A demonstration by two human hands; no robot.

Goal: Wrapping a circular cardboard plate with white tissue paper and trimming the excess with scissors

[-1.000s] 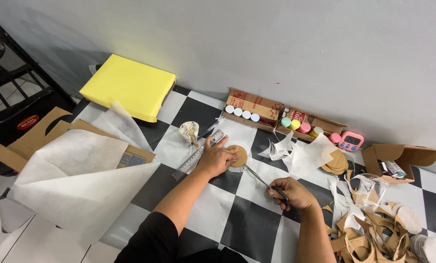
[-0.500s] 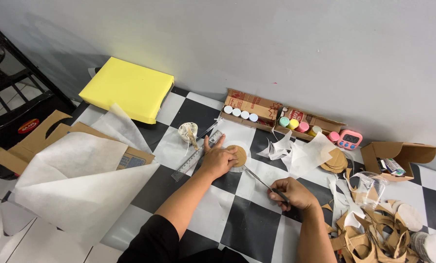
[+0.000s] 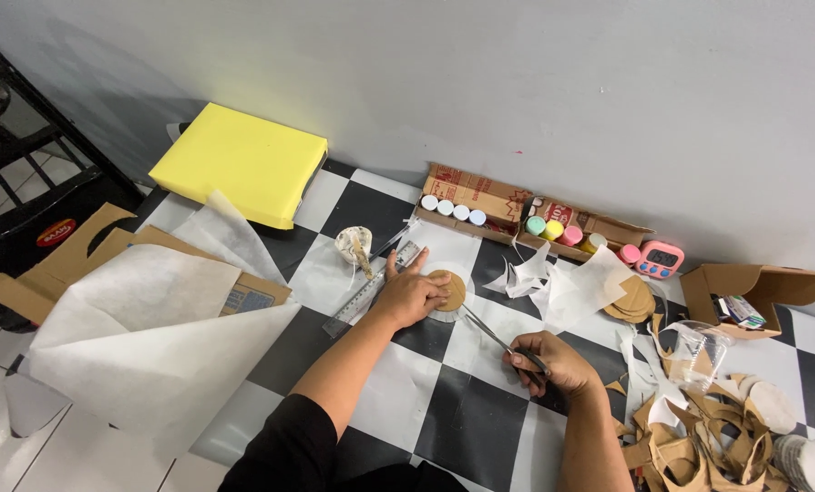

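Barely anything is shifting since a moment ago: the left hand (image 3: 414, 293) is still pressing flat on the round cardboard disc (image 3: 447, 290), fingers spread and lying on top rather than curled around it, and the right hand (image 3: 550, 361) is still closed around the handles of the scissors (image 3: 497, 338), whose blades are pointing up toward the disc's lower right edge. That disc is sitting on a white paper circle on the checkered floor (image 3: 462, 410). Just left of the disc a metal ruler (image 3: 374, 288) is lying at a slant, with a crumpled paper wad (image 3: 353, 245) above it. Past the disc, against the wall, a cardboard tray of paint pots (image 3: 466, 208) is sitting, and a pink timer (image 3: 659, 260) is further right. Well left of the disc, a yellow foam pad (image 3: 240, 172) is lying flat.
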